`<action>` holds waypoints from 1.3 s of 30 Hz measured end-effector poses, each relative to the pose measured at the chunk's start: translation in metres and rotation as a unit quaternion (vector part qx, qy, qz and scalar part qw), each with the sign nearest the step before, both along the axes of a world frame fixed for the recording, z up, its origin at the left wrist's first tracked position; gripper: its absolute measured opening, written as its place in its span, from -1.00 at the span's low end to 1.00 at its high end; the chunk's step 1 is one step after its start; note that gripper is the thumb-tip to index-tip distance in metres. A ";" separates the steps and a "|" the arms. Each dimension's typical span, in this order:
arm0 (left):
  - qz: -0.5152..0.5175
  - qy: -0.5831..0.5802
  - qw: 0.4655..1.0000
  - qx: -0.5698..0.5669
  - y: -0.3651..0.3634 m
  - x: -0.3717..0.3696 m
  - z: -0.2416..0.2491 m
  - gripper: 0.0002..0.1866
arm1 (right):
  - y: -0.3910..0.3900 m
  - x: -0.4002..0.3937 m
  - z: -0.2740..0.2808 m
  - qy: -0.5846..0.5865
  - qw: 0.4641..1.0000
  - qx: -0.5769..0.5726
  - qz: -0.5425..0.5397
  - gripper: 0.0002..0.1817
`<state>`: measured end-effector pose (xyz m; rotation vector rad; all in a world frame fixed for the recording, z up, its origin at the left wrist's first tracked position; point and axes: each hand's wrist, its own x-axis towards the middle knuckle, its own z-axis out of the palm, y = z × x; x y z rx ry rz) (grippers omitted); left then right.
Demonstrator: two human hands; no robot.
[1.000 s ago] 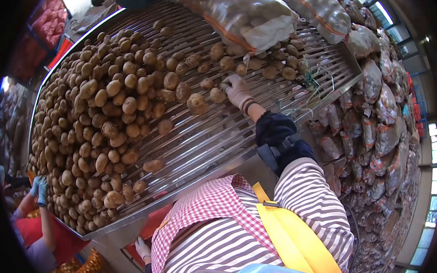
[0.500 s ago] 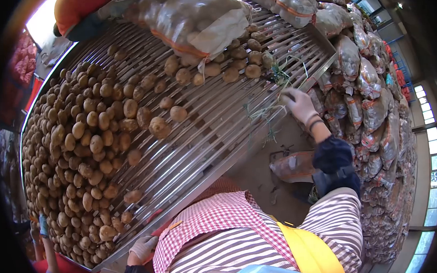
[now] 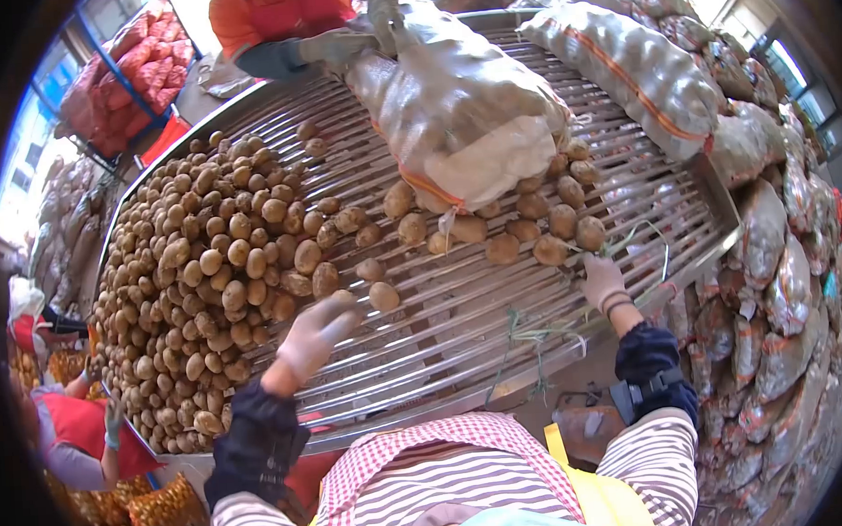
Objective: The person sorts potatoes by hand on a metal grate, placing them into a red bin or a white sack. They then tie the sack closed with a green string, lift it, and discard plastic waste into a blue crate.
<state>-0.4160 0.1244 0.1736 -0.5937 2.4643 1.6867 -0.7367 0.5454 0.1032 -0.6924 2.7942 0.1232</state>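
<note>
My left hand (image 3: pixel 318 337), in a pale glove, reaches over the metal slatted table (image 3: pixel 416 358) with its fingers stretched forward, slightly blurred. It is close to loose potatoes (image 3: pixel 383 296) at the right side of a big potato heap (image 3: pixel 221 264). My right hand (image 3: pixel 605 282), also gloved, is low over the slats beside a few potatoes (image 3: pixel 551 249); its fingers point forward and the tips are partly hidden. Thin green stalks (image 3: pixel 537 338) lie across the near edge. Ahead, a full clear sack (image 3: pixel 470 98) with orange bands rests among potatoes.
Across the table a person in orange and red (image 3: pixel 280 23) has gloved hands on the sack. Another full sack (image 3: pixel 620 72) lies at the far right. Stacked sacks (image 3: pixel 766 312) rise on my right. A person in a red apron (image 3: pixel 78 433) is at the left.
My left hand has come up from the table's near edge and out over the slats. My right hand has moved away from the stalks at the edge toward the potatoes. My view has shifted.
</note>
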 end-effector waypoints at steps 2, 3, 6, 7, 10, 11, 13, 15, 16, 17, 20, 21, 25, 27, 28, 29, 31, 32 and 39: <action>-0.020 0.051 0.998 -0.001 -0.002 -0.055 0.008 -0.53 | 0.010 0.007 -0.011 -0.017 0.999 -0.014 0.039 -0.65; -0.037 0.104 0.993 -0.027 -0.008 -0.081 0.003 -0.51 | 0.012 0.012 -0.010 -0.014 0.999 -0.019 0.043 -0.65; -0.044 0.181 0.974 -0.125 -0.031 -0.162 0.025 -0.47 | 0.013 0.021 0.011 -0.017 0.989 -0.110 0.094 -0.69; -0.051 0.194 0.966 -0.161 -0.041 -0.188 0.035 -0.45 | 0.012 0.022 0.019 0.014 0.962 -0.255 0.099 -0.71; -0.020 0.228 0.928 -0.294 -0.085 -0.275 0.026 -0.38 | -0.007 0.023 0.068 0.003 0.868 -0.496 0.035 -0.80; 0.000 0.225 0.911 -0.346 -0.091 -0.298 0.028 -0.38 | -0.014 0.024 0.086 0.016 0.856 -0.516 0.028 -0.83; 0.019 0.204 0.897 -0.390 -0.092 -0.329 0.039 -0.40 | -0.025 0.021 0.109 -0.011 0.840 -0.542 0.012 -0.86; 0.040 0.181 0.883 -0.431 -0.101 -0.353 0.041 -0.41 | -0.042 0.019 0.132 -0.039 0.825 -0.564 -0.005 -0.87; 0.020 0.155 0.871 -0.467 -0.109 -0.367 0.036 -0.47 | -0.055 0.016 0.146 -0.020 0.854 -0.520 0.007 -0.85; 0.000 0.129 0.856 -0.500 -0.114 -0.378 0.031 -0.52 | -0.071 0.014 0.162 0.000 0.880 -0.474 0.018 -0.82; -0.003 0.090 0.846 -0.526 -0.118 -0.379 0.038 -0.62 | -0.127 -0.002 0.195 0.067 0.902 -0.414 0.102 -0.79; -0.014 0.084 0.837 -0.540 -0.118 -0.375 0.045 -0.65 | -0.145 -0.013 0.200 0.094 0.898 -0.402 0.154 -0.77; -0.040 0.196 0.828 -0.523 -0.138 -0.378 0.029 -0.69 | -0.230 -0.060 0.208 0.233 0.876 -0.289 0.308 -0.76; -0.047 0.226 0.846 -0.481 -0.150 -0.375 0.018 -0.67 | -0.277 -0.076 0.203 0.295 0.870 -0.226 0.323 -0.77; -0.057 0.254 0.858 -0.444 -0.156 -0.372 0.013 -0.64 | -0.300 -0.082 0.202 0.316 0.877 -0.174 0.318 -0.74; -0.050 0.256 0.860 -0.438 -0.158 -0.368 0.017 -0.64 | -0.322 -0.088 0.200 0.337 0.880 -0.121 0.313 -0.72; -0.048 0.208 0.886 -0.412 -0.154 -0.361 0.033 -0.62 | -0.362 -0.096 0.193 0.353 0.870 -0.104 0.329 -0.71; -0.051 0.206 0.880 -0.425 -0.155 -0.365 0.034 -0.65 | -0.378 -0.101 0.188 0.368 0.861 -0.092 0.338 -0.69; -0.063 0.124 0.929 -0.344 -0.158 -0.362 0.042 -0.67 | -0.440 -0.119 0.172 0.325 0.868 0.056 0.370 -0.67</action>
